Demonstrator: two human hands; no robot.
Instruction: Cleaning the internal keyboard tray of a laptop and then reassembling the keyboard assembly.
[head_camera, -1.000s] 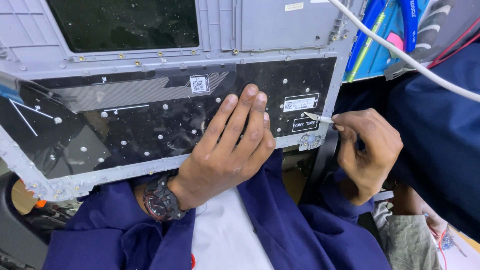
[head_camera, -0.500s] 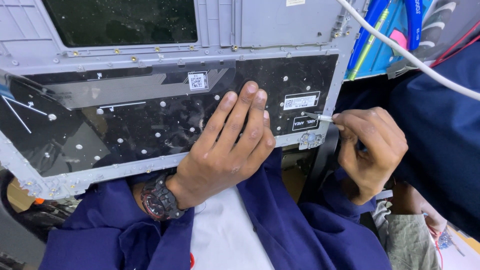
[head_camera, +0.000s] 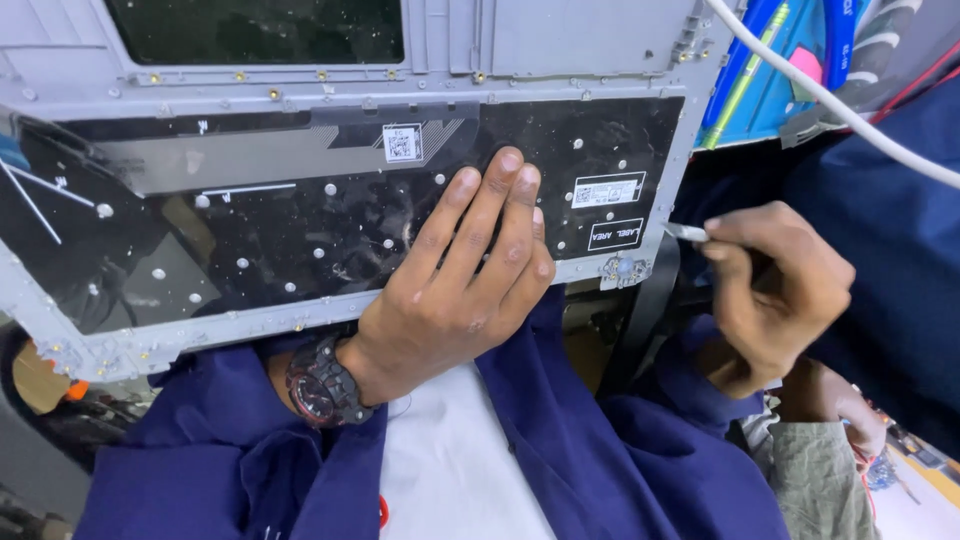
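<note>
A grey laptop chassis (head_camera: 560, 45) lies upside down across my lap, with a glossy black keyboard backplate (head_camera: 300, 240) dotted with small silver screws. My left hand (head_camera: 450, 290) rests flat on the backplate's right half, fingers together, a dark wristwatch (head_camera: 320, 385) on the wrist. To the right of the chassis edge, my right hand (head_camera: 775, 290) pinches a thin white-tipped tool (head_camera: 687, 232). The tool's tip points at the chassis's right edge, close to a silver corner screw mount (head_camera: 622, 268).
A white cable (head_camera: 830, 100) runs diagonally across the top right. Blue and green items (head_camera: 760, 70) stand behind the chassis. My blue jacket and white shirt (head_camera: 450, 470) fill the lower view. A black strap (head_camera: 640, 320) hangs below the chassis corner.
My right hand has drawn slightly away to the right from the backplate's edge, still pinching the tool. My left hand stays flat on the plate.
</note>
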